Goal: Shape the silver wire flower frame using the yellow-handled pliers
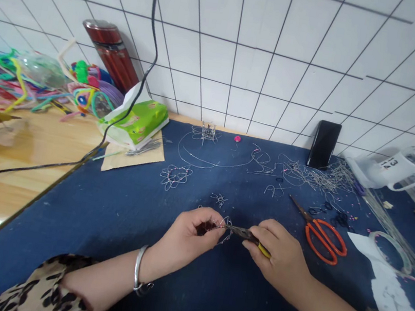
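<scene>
My left hand point(189, 236) is closed in a pinch on a small bent wire shape point(220, 226) held just above the blue cloth point(113, 214). My right hand point(279, 252) grips a pair of pliers with yellow handles point(248, 236), whose dark jaws point left and meet the wire piece. A silver bangle sits on my left wrist. Both hands hover near the front middle of the cloth.
Orange-handled scissors point(322, 236) lie right of my hands. Wire flowers point(175, 175), a wire loop point(207, 155) and a pile of wire offcuts point(317, 177) lie further back. A black phone point(324, 144) leans on the tiled wall. Pipe cleaners point(27, 82), a green packet point(138, 122), a white jug point(392, 170).
</scene>
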`<state>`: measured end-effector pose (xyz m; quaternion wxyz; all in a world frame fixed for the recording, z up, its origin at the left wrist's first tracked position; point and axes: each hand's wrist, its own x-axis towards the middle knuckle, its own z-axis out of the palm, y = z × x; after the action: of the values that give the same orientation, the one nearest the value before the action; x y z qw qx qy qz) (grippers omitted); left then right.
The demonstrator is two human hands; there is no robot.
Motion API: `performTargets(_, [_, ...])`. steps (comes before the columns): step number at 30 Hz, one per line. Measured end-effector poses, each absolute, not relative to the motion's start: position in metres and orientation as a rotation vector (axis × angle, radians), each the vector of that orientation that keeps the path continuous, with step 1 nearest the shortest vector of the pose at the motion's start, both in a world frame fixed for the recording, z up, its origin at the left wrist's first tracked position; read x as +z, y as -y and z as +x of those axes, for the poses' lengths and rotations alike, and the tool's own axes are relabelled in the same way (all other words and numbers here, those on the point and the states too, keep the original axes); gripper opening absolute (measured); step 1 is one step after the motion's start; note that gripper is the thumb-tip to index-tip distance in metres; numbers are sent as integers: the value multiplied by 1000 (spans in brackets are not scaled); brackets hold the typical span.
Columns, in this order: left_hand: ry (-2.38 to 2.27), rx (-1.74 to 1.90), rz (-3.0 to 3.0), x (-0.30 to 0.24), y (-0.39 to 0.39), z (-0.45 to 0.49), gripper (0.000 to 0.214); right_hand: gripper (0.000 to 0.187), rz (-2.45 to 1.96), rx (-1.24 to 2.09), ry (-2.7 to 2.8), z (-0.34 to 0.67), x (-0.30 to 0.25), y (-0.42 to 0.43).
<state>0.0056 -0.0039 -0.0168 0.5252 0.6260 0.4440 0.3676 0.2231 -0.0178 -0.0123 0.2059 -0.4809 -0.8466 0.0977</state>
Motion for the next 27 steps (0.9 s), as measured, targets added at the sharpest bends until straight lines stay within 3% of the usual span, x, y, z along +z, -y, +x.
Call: performTargets(27, [-1115,895,1590,-17,4,6,5,16,-1343,328,2334,223,-15,19])
